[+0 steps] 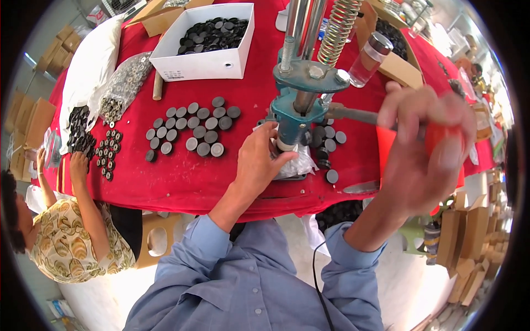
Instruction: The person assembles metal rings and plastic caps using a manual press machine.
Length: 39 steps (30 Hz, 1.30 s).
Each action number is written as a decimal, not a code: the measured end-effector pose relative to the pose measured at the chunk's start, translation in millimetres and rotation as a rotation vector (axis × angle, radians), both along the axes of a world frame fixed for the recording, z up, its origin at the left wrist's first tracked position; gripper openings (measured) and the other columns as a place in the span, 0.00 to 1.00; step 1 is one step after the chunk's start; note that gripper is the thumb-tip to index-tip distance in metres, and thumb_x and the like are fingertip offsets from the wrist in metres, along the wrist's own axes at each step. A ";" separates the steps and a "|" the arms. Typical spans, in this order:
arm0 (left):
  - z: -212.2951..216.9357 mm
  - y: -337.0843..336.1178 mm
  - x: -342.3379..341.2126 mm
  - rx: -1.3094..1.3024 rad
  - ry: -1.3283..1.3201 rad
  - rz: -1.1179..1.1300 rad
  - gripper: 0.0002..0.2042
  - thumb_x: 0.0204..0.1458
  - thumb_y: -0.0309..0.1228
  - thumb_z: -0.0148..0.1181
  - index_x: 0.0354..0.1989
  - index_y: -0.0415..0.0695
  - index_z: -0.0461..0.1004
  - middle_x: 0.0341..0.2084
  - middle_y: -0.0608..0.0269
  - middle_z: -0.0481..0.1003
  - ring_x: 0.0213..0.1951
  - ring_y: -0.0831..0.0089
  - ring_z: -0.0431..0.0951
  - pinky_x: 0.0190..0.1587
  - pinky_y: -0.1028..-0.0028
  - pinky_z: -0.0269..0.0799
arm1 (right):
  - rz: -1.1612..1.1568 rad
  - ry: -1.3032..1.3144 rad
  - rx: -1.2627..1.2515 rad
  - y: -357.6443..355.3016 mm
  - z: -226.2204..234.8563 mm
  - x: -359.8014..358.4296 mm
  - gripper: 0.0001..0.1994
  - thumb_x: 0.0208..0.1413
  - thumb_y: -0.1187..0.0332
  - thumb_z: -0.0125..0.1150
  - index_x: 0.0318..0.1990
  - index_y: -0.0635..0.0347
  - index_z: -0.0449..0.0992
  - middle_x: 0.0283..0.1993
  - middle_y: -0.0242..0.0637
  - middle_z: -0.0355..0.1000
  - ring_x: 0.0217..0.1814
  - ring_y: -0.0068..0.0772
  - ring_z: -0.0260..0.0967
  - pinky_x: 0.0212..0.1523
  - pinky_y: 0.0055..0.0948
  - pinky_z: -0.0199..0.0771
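A green hand press [298, 118] with a steel column and coil spring stands on the table before me. My left hand [256, 163] curls around its lower end, by a pale ring [285, 145] under the ram. Its fingertips are partly hidden behind the press, so whatever they hold cannot be made out. Out to the right, my right hand [425, 138], blurred by motion, is closed around the red knob [443, 138] of the press's lever [353, 113]. Several round black caps [203, 135] lie left of the press, and more caps [330, 144] sit on its right.
A white box [201, 69] of black discs stands at the back, beside a clear bag of metal rings [126, 83]. Right of the column are a glass jar [371, 59] and a cardboard box [400, 69]. At far left a co-worker's hand [79, 164] touches small black parts [80, 132].
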<state>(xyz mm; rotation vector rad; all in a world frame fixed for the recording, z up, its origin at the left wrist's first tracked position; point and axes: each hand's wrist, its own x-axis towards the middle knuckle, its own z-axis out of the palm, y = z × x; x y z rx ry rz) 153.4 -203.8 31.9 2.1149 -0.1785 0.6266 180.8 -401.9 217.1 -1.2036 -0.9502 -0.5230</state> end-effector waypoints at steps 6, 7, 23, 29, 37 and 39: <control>0.2 9.5 -8.1 0.052 -0.007 0.022 0.34 0.40 0.36 0.81 0.55 0.38 0.70 0.44 0.50 0.77 0.39 0.53 0.78 0.43 0.59 0.76 | -0.167 -0.028 -0.063 -1.7 -45.2 -59.6 0.17 0.65 0.47 0.58 0.45 0.49 0.65 0.27 0.33 0.65 0.31 0.39 0.70 0.62 0.59 0.63; -0.8 21.8 -12.9 0.136 -0.070 0.051 0.31 0.41 0.33 0.80 0.54 0.38 0.72 0.45 0.52 0.76 0.41 0.52 0.77 0.45 0.59 0.75 | -0.273 -0.024 -0.044 4.5 -55.8 -68.4 0.19 0.65 0.44 0.58 0.40 0.46 0.61 0.27 0.31 0.68 0.30 0.38 0.72 0.60 0.58 0.64; -18.1 95.9 -59.6 0.227 0.094 0.147 0.24 0.50 0.22 0.72 0.58 0.40 0.76 0.45 0.55 0.80 0.34 0.62 0.81 0.34 0.67 0.79 | -0.055 -0.096 -0.112 -8.4 -24.4 -33.8 0.19 0.65 0.48 0.60 0.51 0.51 0.68 0.28 0.34 0.64 0.34 0.39 0.69 0.65 0.59 0.61; 8.6 33.0 -36.1 0.031 0.080 0.064 0.35 0.45 0.30 0.79 0.63 0.41 0.70 0.41 0.57 0.83 0.29 0.67 0.80 0.33 0.69 0.78 | 0.019 0.006 0.055 0.3 7.7 24.9 0.17 0.69 0.58 0.49 0.54 0.61 0.72 0.28 0.36 0.62 0.34 0.40 0.66 0.53 0.49 0.67; 3.4 -3.8 -2.0 -0.019 0.082 -0.046 0.34 0.46 0.29 0.78 0.62 0.36 0.68 0.42 0.52 0.81 0.31 0.64 0.80 0.35 0.68 0.78 | 0.051 0.001 -0.033 1.0 20.5 27.8 0.18 0.69 0.60 0.46 0.51 0.67 0.73 0.28 0.36 0.61 0.33 0.39 0.63 0.49 0.43 0.67; 0.6 -3.9 -1.9 0.006 0.049 -0.028 0.35 0.45 0.29 0.78 0.62 0.35 0.68 0.42 0.51 0.80 0.31 0.64 0.80 0.35 0.67 0.78 | -0.052 0.009 0.059 7.9 12.8 17.6 0.19 0.70 0.56 0.48 0.53 0.63 0.73 0.28 0.35 0.61 0.32 0.37 0.63 0.52 0.46 0.68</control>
